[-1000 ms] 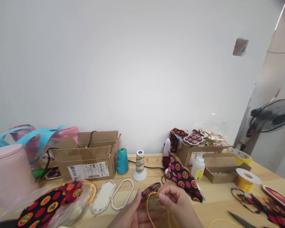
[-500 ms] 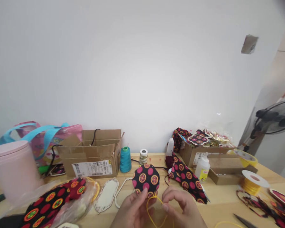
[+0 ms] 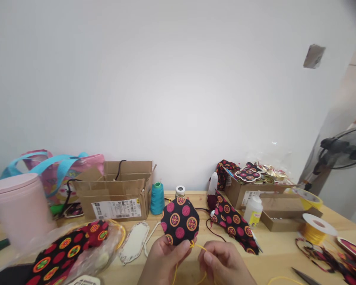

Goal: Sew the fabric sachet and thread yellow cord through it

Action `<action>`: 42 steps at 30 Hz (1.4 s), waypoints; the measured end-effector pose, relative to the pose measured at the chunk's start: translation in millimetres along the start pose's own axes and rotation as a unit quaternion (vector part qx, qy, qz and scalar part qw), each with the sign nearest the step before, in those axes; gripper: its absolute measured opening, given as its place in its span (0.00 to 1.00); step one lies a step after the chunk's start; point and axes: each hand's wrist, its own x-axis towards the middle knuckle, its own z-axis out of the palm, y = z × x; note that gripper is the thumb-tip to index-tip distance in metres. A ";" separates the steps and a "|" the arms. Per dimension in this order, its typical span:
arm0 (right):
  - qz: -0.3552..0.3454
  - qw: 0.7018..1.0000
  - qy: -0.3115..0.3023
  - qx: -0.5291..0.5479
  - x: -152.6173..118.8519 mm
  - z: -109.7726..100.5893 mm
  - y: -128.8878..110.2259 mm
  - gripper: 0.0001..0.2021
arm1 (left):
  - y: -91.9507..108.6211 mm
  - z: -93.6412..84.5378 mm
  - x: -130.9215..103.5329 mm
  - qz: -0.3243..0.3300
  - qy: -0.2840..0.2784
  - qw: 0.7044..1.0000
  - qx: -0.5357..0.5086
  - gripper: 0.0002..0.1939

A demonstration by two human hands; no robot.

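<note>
My left hand [image 3: 169,259] pinches the lower edge of a black fabric-covered piece [image 3: 180,219] patterned with pink and orange round motifs. The piece stands upright, its face toward me. A knot of yellow cord [image 3: 192,244] sits at its lower right corner, beside my left thumb. My right hand [image 3: 224,261] is closed on a strand of that cord, drawn out to the right of the knot. Loose yellow ends hang below both hands. Behind the piece stands a thread spool [image 3: 180,190], partly covered.
A teal thread cone [image 3: 157,199] and a cardboard box [image 3: 115,194] stand at the back left. Rightward are patterned fabric [image 3: 233,225], a glue bottle [image 3: 253,209], a yellow cord spool [image 3: 316,229] and dark pointed blades [image 3: 304,275]. White cut-out frames [image 3: 134,241] lie left.
The fabric piece has risen slightly and turned in my left hand. The yellow loop has drawn down to a small knot at its corner, with my right hand still gripping the cord.
</note>
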 end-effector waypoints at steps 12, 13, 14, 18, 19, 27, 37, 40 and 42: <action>0.003 0.997 0.077 0.003 1.2 3.9 13.8 0.14 | -17.6 -4.0 7.7 0.015 -0.051 0.998 0.045 0.09; 0.003 0.998 0.066 0.025 1.6 6.1 15.0 0.14 | -19.1 -3.8 7.8 0.009 -0.045 0.998 0.040 0.10; 0.004 0.997 0.055 0.048 1.9 8.7 15.7 0.14 | -20.3 -3.5 7.7 0.000 -0.040 0.999 0.037 0.11; 0.027 0.994 0.063 0.086 1.0 17.5 14.3 0.18 | -22.7 -1.8 6.9 -0.021 -0.031 0.999 0.038 0.12; 0.035 0.993 0.069 0.087 0.6 18.7 13.4 0.19 | -22.8 -1.3 6.5 -0.020 -0.029 0.999 0.038 0.11; 0.076 0.988 0.078 0.111 1.7 20.1 11.1 0.22 | -22.2 -1.7 5.5 -0.022 -0.055 0.998 0.020 0.09; 0.033 0.995 0.093 0.023 2.1 9.0 -3.2 0.20 | -23.2 -4.9 5.7 -0.061 -0.042 0.996 -0.043 0.09; 0.008 0.992 0.127 0.017 2.3 7.3 -4.9 0.17 | -25.2 -6.8 7.0 -0.051 -0.049 0.997 -0.037 0.10; -0.007 0.988 0.156 0.005 2.6 6.7 -3.9 0.15 | -28.3 -8.6 8.6 -0.048 -0.052 0.997 -0.019 0.12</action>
